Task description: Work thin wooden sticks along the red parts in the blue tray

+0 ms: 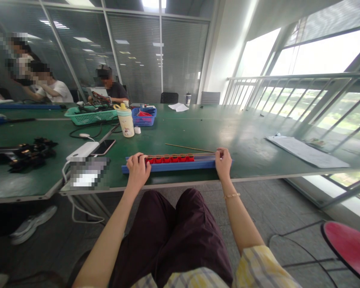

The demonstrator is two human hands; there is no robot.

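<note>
Blue plastic rail [180,165] lies along the near edge of the green desk [204,128], carrying a row of red blocks [170,159]. About 6 blocks show, though the left hand [138,171] may cover more. Thin rods [180,154] run lengthwise over the blocks, and a loose wooden stick [186,147] lies just behind them. Left fingers [135,160] curl over the rail's left end; right fingers [223,154] clench its right end, so both hands grasp the rail.

Containers, farther along the desk: a green plastic basket [90,117] holds cables and dark parts; a blue plastic basket [144,118] holds a red item.
</note>
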